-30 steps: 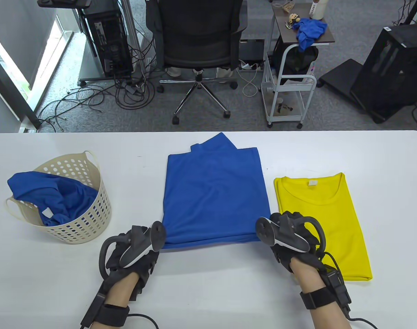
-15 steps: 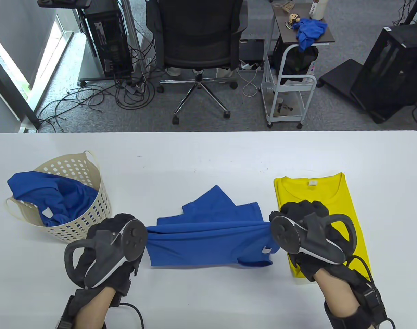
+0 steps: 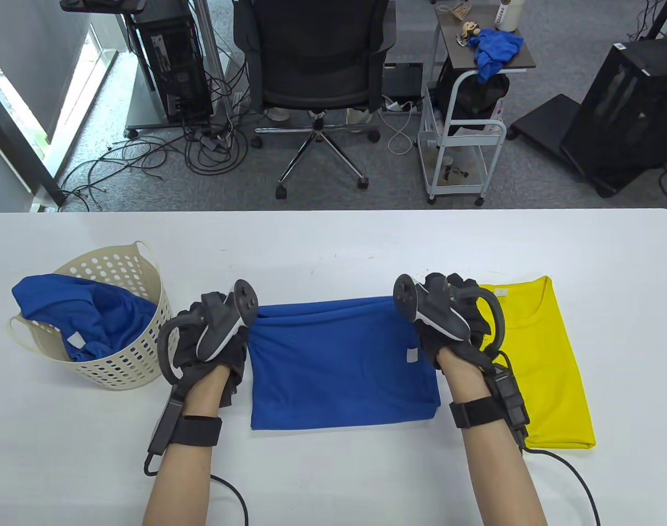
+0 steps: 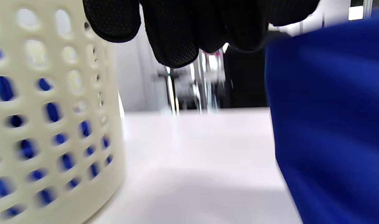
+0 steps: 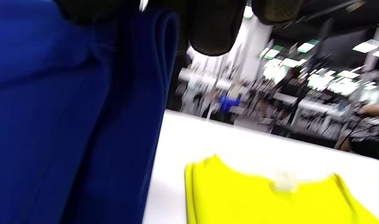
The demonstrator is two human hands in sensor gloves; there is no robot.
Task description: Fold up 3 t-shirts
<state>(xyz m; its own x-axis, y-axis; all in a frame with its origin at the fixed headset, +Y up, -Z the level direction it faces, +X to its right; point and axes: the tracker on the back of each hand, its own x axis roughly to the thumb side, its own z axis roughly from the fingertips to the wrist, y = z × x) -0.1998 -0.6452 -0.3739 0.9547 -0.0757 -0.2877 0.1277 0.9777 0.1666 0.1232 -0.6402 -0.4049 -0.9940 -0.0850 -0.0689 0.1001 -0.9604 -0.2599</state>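
Observation:
A blue t-shirt (image 3: 341, 367) lies folded in half at the table's middle front, with a small white tag near its right edge. My left hand (image 3: 216, 339) grips its far left corner and my right hand (image 3: 448, 318) grips its far right corner; the held far edge is a little raised. The blue cloth fills the right of the left wrist view (image 4: 329, 124) and the left of the right wrist view (image 5: 71, 118). A folded yellow t-shirt (image 3: 547, 356) lies to the right, also in the right wrist view (image 5: 270, 199). Another blue t-shirt (image 3: 87, 318) sits crumpled in the basket.
A cream perforated basket (image 3: 131, 356) stands at the table's left, close to my left hand, and shows in the left wrist view (image 4: 52, 124). Beyond the table's far edge are an office chair (image 3: 317, 71) and a small cart (image 3: 465, 109).
Both hands lifted the shirt's near edge, pulled the shirt toward me, then carried that edge away and laid it over, halving the shirt's length. Both hands now sit farther from me.

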